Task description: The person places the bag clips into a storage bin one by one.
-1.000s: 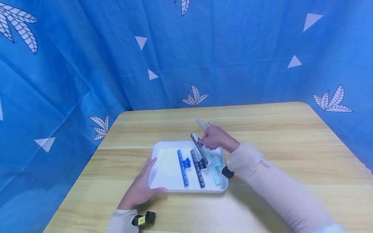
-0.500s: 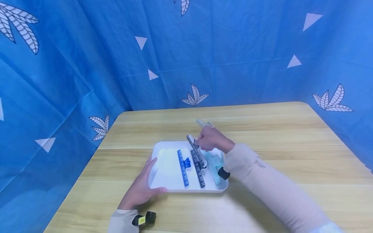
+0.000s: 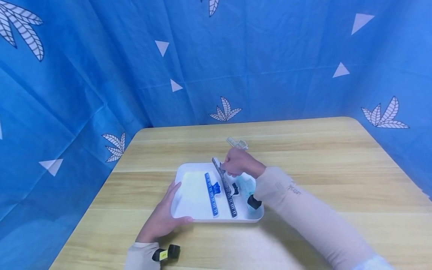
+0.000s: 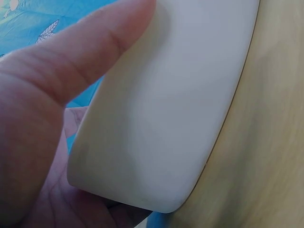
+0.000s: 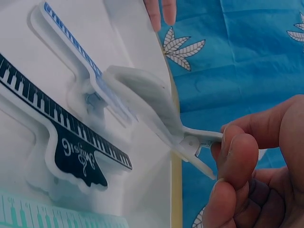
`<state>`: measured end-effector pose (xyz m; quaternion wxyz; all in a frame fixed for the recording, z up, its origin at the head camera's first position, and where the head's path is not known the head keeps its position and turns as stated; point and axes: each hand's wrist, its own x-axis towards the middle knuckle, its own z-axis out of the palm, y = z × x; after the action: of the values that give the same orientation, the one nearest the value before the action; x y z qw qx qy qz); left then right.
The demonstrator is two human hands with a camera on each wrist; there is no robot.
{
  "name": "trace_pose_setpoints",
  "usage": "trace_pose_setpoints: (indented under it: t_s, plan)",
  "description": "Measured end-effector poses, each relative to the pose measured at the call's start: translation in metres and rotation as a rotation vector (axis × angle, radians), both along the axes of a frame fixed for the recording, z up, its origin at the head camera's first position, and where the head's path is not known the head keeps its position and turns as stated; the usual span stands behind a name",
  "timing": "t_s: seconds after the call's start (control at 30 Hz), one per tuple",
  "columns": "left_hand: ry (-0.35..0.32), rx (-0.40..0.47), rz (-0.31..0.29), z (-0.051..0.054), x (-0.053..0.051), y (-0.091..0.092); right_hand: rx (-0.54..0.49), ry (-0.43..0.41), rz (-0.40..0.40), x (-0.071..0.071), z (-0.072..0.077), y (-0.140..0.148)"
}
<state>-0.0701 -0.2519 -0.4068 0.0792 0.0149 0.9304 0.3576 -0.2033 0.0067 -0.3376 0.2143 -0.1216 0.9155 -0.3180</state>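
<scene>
My right hand (image 3: 239, 161) pinches the handle of a sheet-music clip (image 3: 217, 168) with a dark piano-key pattern. In the right wrist view this held clip (image 5: 147, 99) hangs tilted above the tray, its pale side showing. Inside the white tray (image 3: 189, 195) lie a blue clip (image 3: 212, 195), a black clip (image 5: 71, 137) and a mint-green clip (image 5: 57, 213). The held clip overlaps the black one in the head view; my right sleeve partly hides the mint one. My left hand (image 3: 163, 217) grips the tray's left corner, its thumb (image 4: 85, 61) against the outer wall.
Behind the tray on the wooden table (image 3: 320, 165), a clear clip (image 3: 236, 143) lies partly hidden by my right hand. A blue patterned curtain (image 3: 270, 67) hangs at the table's back and sides.
My right hand has moved left with the held clip, from near the mint clip to over the black one, close to the blue one. The left hand and tray stay put.
</scene>
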Motion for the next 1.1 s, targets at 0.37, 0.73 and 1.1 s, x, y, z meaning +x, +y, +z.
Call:
trace_pose_setpoints:
  t_s: [0.37,0.73,1.1]
  plan:
    - [0.023,0.001,-0.019,-0.001,-0.001,0.0,0.003,0.006,0.039,0.004,0.005,-0.005]
    - [0.002,0.007,-0.009,0.0,0.0,0.001,-0.045,0.029,0.092,0.008,0.005,-0.011]
    - [0.032,0.012,-0.032,-0.001,0.0,-0.002,-0.028,-0.006,0.075,0.012,0.008,-0.024]
